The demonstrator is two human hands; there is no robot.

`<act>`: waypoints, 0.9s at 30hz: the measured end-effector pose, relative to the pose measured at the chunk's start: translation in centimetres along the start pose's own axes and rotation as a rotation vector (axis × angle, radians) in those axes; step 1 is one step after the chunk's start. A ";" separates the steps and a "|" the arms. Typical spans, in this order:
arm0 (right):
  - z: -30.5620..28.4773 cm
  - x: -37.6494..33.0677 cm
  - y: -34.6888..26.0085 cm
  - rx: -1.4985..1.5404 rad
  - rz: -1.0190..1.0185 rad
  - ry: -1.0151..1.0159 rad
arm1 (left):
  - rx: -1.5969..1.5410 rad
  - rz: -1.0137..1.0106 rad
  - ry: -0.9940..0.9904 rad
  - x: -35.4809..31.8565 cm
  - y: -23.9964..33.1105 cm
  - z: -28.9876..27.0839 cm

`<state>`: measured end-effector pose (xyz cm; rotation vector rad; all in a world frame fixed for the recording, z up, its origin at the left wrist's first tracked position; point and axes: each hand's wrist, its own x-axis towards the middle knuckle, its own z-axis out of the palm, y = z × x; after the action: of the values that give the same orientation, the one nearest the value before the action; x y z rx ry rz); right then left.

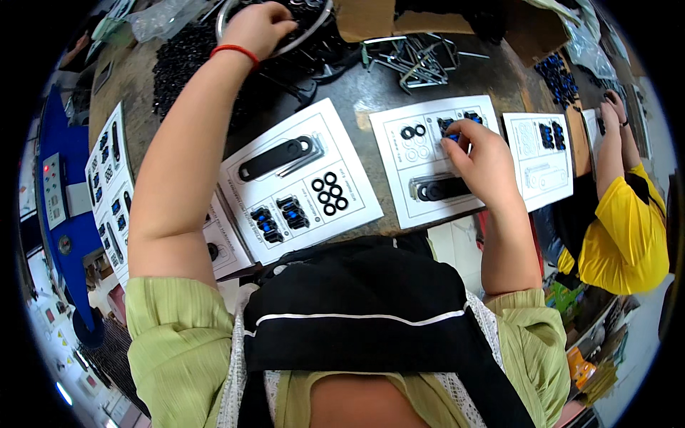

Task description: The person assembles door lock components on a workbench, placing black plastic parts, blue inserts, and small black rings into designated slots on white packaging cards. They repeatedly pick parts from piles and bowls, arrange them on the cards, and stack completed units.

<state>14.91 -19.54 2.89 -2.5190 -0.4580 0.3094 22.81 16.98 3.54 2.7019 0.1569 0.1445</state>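
Observation:
My left hand (pixel 258 27), with a red band at the wrist, reaches far forward into a metal bowl (pixel 314 32) of small dark parts, fingers curled down into them. My right hand (pixel 478 153) rests on a white printed sheet (pixel 399 153) and pinches small blue-and-black parts at the sheet's upper right box. That sheet also carries two black rings (pixel 413 131) and a long black bar (pixel 441 188). A second sheet (pixel 300 207) in front of me holds a black bar (pixel 275 158), several black rings (pixel 329 192) and two groups of blue-and-black parts (pixel 280 215).
A heap of black parts (pixel 178 64) lies at the back left, and bent metal wire pieces (pixel 417 60) sit beside a cardboard box (pixel 371 18). More filled sheets lie at the left (pixel 107 178) and right (pixel 542 160). A person in a yellow top (pixel 624 228) works at the right.

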 end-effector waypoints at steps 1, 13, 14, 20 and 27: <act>-0.2 -0.1 0.2 0.016 0.013 0.013 | -0.151 -0.080 -0.008 -0.3 0.6 -0.7; 1.1 1.5 -0.5 0.735 -0.008 -0.096 | -0.626 0.063 -0.526 -11.0 13.1 4.8; 1.4 1.3 0.2 0.621 0.006 -0.101 | -0.543 0.104 -0.474 -11.4 12.7 5.5; 3.9 0.8 1.0 -0.049 -0.300 0.011 | 0.039 0.203 -0.352 -10.6 12.9 8.5; 4.2 1.2 1.0 -0.183 -0.300 0.062 | 0.047 0.205 -0.417 -12.0 12.5 8.6</act>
<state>14.96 -17.83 -1.29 -2.5762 -0.8615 0.0768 13.12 0.61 0.14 2.7204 -0.2441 -0.3660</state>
